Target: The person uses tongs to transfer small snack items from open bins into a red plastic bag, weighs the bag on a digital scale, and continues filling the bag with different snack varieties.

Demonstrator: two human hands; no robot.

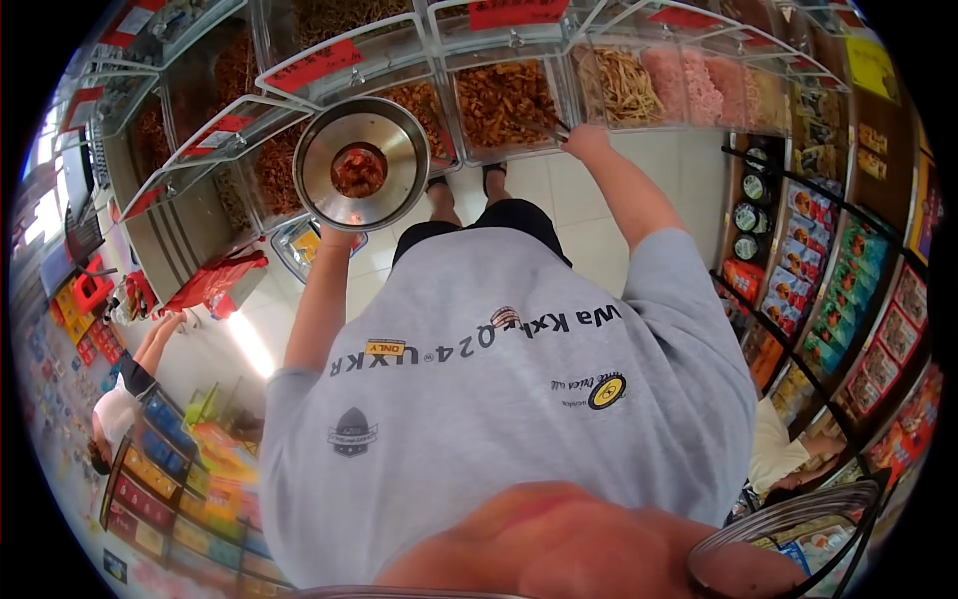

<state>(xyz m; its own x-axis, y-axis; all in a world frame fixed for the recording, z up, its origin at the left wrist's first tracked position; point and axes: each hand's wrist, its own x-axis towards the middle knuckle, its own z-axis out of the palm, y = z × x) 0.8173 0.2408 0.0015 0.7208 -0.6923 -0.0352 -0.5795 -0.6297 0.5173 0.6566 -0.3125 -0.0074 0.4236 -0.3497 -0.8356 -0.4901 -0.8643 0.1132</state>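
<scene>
A round steel bowl (305, 168) with a small heap of reddish-brown food (359, 171) at its bottom is held up by my left hand (338, 238), mostly hidden beneath the rim. My right hand (587, 142) grips metal tongs (540, 129), whose far ends reach into a clear bin (500, 161) of reddish-brown food pieces (498, 93). Right of that bin stands another with pale strips (617, 86). Behind the bowl, a bin of similar reddish food (419, 108) is partly covered.
Raised clear lids (337, 41) with red labels edge the bins. Packaged goods (804, 239) fill shelves on the right, where another person (778, 449) is partly visible. A person in white (118, 412) stands at far left. A red bag (221, 284) hangs near the counter's left side.
</scene>
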